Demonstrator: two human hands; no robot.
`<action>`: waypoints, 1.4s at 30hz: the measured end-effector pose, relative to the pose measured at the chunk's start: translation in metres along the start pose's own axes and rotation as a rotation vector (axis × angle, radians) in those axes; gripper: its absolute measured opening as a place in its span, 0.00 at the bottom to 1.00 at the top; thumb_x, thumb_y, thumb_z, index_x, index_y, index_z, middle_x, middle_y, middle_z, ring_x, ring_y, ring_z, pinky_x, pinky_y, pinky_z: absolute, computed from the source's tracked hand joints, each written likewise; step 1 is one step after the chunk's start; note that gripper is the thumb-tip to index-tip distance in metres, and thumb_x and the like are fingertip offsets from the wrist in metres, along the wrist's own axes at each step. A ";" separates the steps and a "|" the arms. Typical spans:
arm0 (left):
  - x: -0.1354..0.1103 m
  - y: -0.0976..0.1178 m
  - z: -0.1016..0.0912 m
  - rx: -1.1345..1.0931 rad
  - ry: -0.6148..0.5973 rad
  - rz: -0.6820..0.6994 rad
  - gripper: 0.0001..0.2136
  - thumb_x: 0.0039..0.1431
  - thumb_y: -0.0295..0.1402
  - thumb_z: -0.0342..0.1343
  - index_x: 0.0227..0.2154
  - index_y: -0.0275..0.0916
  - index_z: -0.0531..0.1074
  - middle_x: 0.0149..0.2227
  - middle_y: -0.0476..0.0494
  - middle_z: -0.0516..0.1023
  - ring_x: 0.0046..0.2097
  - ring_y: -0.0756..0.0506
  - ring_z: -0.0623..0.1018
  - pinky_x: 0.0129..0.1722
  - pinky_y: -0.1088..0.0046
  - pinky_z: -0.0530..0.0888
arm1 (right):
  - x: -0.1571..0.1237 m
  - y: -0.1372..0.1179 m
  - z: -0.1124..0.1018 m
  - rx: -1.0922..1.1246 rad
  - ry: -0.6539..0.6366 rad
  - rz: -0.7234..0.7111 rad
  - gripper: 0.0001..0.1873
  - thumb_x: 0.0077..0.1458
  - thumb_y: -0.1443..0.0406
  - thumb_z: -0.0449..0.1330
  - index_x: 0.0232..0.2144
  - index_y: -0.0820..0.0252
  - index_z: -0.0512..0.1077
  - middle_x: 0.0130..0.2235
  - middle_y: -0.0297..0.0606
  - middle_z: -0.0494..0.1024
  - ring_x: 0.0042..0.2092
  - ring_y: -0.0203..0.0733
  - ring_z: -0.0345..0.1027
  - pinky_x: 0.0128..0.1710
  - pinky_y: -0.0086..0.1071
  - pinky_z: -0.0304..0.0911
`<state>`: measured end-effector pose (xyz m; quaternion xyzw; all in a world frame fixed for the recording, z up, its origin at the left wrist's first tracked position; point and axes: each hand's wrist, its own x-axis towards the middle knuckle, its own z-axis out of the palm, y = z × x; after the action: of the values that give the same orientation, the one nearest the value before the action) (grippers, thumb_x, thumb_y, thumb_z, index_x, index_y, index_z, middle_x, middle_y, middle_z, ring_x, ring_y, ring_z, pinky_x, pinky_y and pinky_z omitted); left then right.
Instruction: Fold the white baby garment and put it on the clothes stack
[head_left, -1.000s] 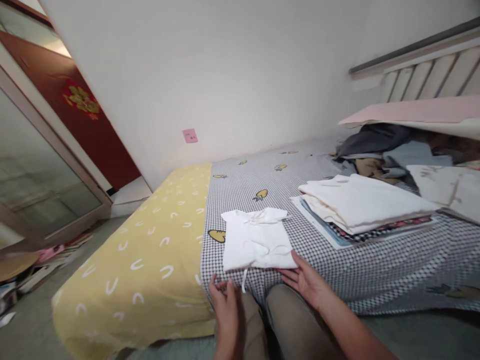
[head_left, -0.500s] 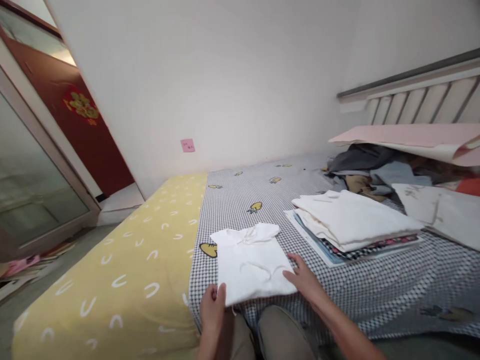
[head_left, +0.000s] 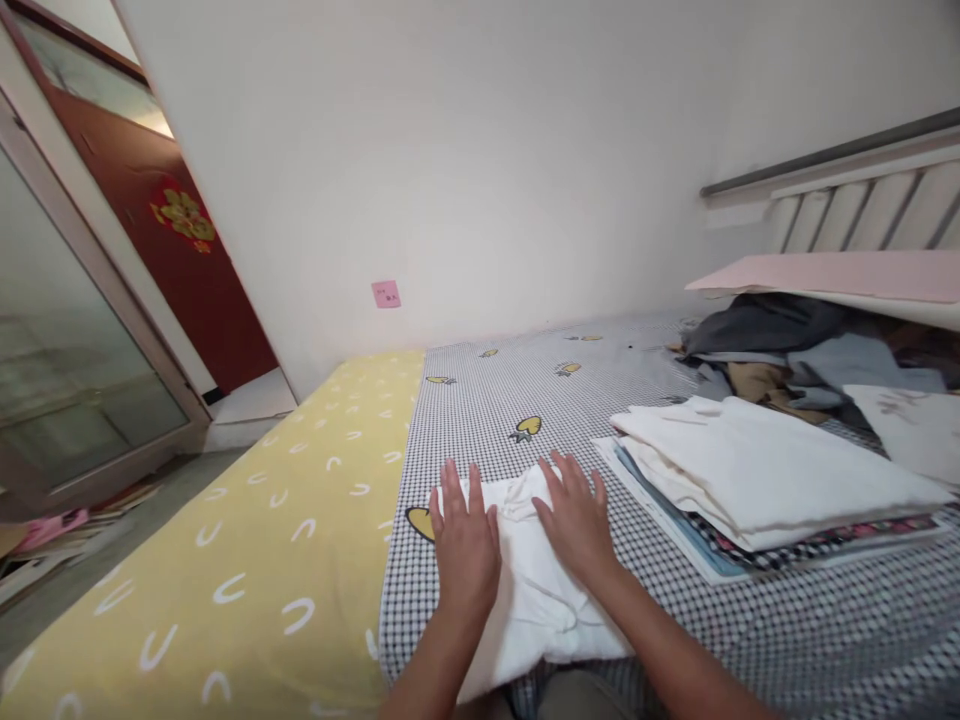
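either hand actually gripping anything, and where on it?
Nothing gripped. Left hand and right hand lie flat, fingers spread, on the far half of the white folded garment.

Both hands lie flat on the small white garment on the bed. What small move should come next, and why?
Probably slide both palms outward to smooth it. The left hand and right hand rest open on the folded white garment, which shows creases and a bunched tie between them. It lies apart from the stack of folded clothes on the checkered sheet.

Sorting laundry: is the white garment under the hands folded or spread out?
Folded: the white garment forms a compact rectangle under both flat hands.
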<state>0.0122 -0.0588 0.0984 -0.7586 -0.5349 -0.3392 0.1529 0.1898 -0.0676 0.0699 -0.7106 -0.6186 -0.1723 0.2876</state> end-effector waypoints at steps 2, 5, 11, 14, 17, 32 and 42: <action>-0.004 0.000 0.030 0.078 -0.205 -0.030 0.27 0.69 0.36 0.48 0.68 0.33 0.58 0.69 0.21 0.58 0.71 0.31 0.58 0.66 0.41 0.60 | -0.010 0.002 0.019 -0.038 -0.185 0.033 0.29 0.64 0.57 0.54 0.66 0.50 0.63 0.71 0.43 0.59 0.71 0.64 0.46 0.66 0.66 0.39; -0.027 -0.012 0.068 0.158 -0.444 -0.082 0.29 0.67 0.42 0.52 0.67 0.37 0.58 0.68 0.21 0.59 0.69 0.28 0.61 0.64 0.35 0.59 | -0.031 0.013 0.041 -0.050 -0.407 0.117 0.30 0.65 0.51 0.52 0.67 0.42 0.61 0.72 0.38 0.57 0.71 0.68 0.44 0.64 0.70 0.40; -0.045 -0.021 0.082 0.214 -0.473 -0.092 0.29 0.69 0.46 0.47 0.69 0.44 0.52 0.71 0.26 0.51 0.72 0.31 0.55 0.65 0.36 0.57 | -0.040 0.016 0.042 -0.031 -0.397 0.127 0.30 0.66 0.51 0.50 0.68 0.40 0.58 0.72 0.34 0.54 0.72 0.65 0.42 0.66 0.68 0.39; -0.043 -0.019 0.081 0.208 -0.469 -0.096 0.29 0.69 0.46 0.46 0.69 0.45 0.51 0.72 0.27 0.50 0.72 0.31 0.54 0.66 0.37 0.56 | -0.038 0.015 0.038 -0.011 -0.365 0.132 0.28 0.66 0.53 0.51 0.67 0.42 0.61 0.71 0.35 0.57 0.72 0.63 0.45 0.67 0.67 0.40; -0.044 -0.019 0.084 0.199 -0.451 -0.102 0.29 0.69 0.45 0.47 0.69 0.44 0.52 0.71 0.27 0.51 0.72 0.31 0.54 0.67 0.37 0.55 | -0.039 0.021 0.033 0.058 -0.381 0.138 0.24 0.65 0.56 0.52 0.63 0.44 0.68 0.69 0.35 0.63 0.70 0.59 0.50 0.66 0.64 0.44; -0.051 -0.016 0.088 0.131 -0.320 -0.101 0.29 0.67 0.44 0.51 0.68 0.43 0.58 0.70 0.25 0.55 0.71 0.30 0.58 0.66 0.35 0.56 | 0.062 -0.003 0.030 0.170 -0.586 0.052 0.36 0.46 0.76 0.54 0.57 0.49 0.73 0.58 0.46 0.74 0.56 0.55 0.67 0.53 0.49 0.61; -0.060 -0.020 0.086 0.053 -0.263 -0.063 0.29 0.68 0.39 0.50 0.69 0.45 0.53 0.71 0.29 0.54 0.72 0.31 0.54 0.68 0.37 0.54 | 0.010 0.039 -0.112 0.928 -1.042 -0.163 0.22 0.39 0.55 0.73 0.41 0.45 0.82 0.49 0.39 0.81 0.57 0.58 0.69 0.62 0.54 0.58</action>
<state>0.0117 -0.0425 -0.0068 -0.7750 -0.5826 -0.2272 0.0910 0.2419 -0.1324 0.1550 -0.4561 -0.7367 0.4513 0.2136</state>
